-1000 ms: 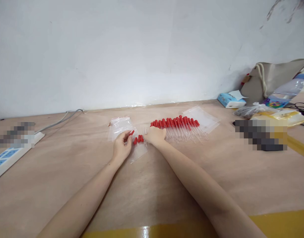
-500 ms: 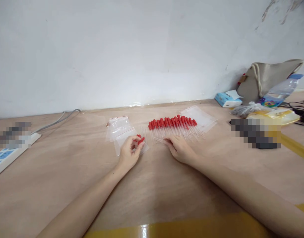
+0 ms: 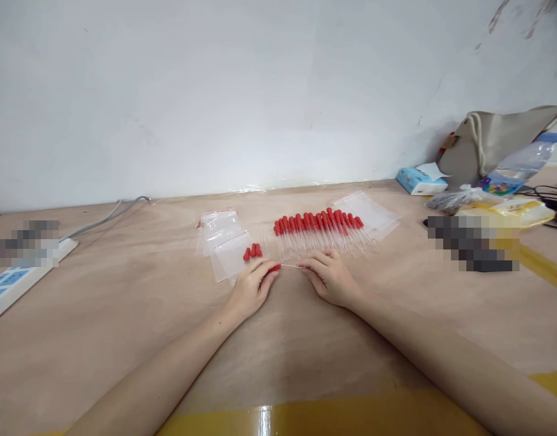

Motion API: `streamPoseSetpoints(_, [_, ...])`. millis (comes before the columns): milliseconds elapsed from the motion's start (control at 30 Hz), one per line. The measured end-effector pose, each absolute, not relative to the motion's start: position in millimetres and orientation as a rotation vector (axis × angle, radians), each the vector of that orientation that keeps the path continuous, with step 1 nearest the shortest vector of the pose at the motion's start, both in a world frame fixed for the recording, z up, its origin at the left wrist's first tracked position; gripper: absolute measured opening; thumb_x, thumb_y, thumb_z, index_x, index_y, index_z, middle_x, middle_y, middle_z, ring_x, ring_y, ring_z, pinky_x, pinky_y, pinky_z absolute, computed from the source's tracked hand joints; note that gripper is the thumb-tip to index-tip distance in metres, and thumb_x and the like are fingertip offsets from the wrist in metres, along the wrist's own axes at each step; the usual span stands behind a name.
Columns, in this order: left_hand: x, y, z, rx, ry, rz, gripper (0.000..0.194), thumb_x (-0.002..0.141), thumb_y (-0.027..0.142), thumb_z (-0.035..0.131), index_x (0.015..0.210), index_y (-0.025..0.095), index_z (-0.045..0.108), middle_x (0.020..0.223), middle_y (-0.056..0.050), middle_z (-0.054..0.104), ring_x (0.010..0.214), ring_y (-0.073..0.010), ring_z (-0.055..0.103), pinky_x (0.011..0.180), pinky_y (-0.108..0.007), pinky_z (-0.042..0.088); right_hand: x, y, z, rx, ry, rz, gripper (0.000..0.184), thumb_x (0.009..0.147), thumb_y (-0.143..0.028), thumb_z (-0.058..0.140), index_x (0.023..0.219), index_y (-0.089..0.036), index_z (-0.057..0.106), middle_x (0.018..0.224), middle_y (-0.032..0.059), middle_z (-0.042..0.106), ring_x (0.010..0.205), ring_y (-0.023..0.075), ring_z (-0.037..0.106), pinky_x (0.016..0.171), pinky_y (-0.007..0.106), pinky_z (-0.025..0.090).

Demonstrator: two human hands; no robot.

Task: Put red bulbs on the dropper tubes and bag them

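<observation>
My left hand point(image 3: 253, 283) pinches a red rubber dropper bulb point(image 3: 274, 267). From the right, my right hand point(image 3: 329, 278) grips a thin clear dropper tube point(image 3: 290, 266), whose left end meets the bulb; how far it sits inside I cannot tell. Just beyond my left fingers lie several loose red bulbs point(image 3: 253, 251) beside a few bare clear tubes point(image 3: 263, 239). Behind my right hand is a row of droppers point(image 3: 317, 223), red bulbs pointing away and clear tubes towards me. Clear zip bags point(image 3: 230, 251) lie partly behind my left hand.
More clear bags point(image 3: 373, 212) lie behind the row. At the right are a tissue pack point(image 3: 419, 180), a grey bag point(image 3: 499, 142), a plastic bottle point(image 3: 523, 163), a yellow packet point(image 3: 505, 213) and a blurred dark object point(image 3: 473, 245). A power strip point(image 3: 28, 269) with a cable is at the left.
My left hand has moved right and nearer to me, and its bulb now meets the tube in my right hand. Loose bulbs now show beyond the left fingers. The view has shifted slightly.
</observation>
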State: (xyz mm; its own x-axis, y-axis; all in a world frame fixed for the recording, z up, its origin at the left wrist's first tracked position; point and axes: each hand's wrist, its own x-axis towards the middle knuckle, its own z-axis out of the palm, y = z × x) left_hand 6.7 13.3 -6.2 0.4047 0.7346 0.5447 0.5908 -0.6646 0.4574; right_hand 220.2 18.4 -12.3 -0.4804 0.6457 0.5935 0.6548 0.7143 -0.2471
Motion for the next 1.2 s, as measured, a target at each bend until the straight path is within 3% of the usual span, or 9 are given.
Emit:
streamPoseSetpoints(467, [3,8,-3,2.443,1.010,0.949,0.015,0.086,0.022,0.047,0.092,0.018,0.060,0.085,-0.003,0.061,0.078,-0.0124,0.057,0.071,-0.025,0.045,226,21,-15,-0.861,-2.303,0.021,0.025,0.085,-0.016,0.042,0.095,-0.023,0.063,0.082,0.0017,0.063,0.071,0.0103,0.052,0.073,0.032,0.024])
streamPoseSetpoints(700, [3,10,-5,2.471,1.053,0.938,0.015,0.085,0.024,0.048,0.089,0.017,0.060,0.079,-0.003,0.060,0.073,-0.0123,0.055,0.066,-0.024,0.044,219,16,-12,-0.882,-2.309,-0.137,0.024,0.082,-0.015,0.042,0.089,-0.021,0.064,0.071,0.0014,0.060,0.058,0.0097,0.043,0.067,0.030,0.021])
streamPoseSetpoints(933, [3,10,-4,2.565,0.962,0.867,0.015,0.086,0.024,0.046,0.087,0.016,0.059,0.076,-0.003,0.058,0.069,-0.0119,0.054,0.064,-0.023,0.043,213,15,-11,-0.905,-2.342,-0.070,0.023,0.084,-0.018,0.040,0.081,-0.018,0.063,0.066,0.0009,0.056,0.055,0.0094,0.038,0.065,0.030,0.020])
streamPoseSetpoints(1200, [-10,27,3,2.559,1.056,1.005,0.019,0.084,0.026,0.050,0.100,0.019,0.058,0.093,-0.005,0.058,0.085,-0.0154,0.054,0.077,-0.029,0.045,207,8,8,-1.053,-2.412,-0.028,0.020,0.082,-0.022,0.044,0.076,-0.018,0.063,0.070,0.0027,0.064,0.066,0.0124,0.051,0.069,0.030,0.023])
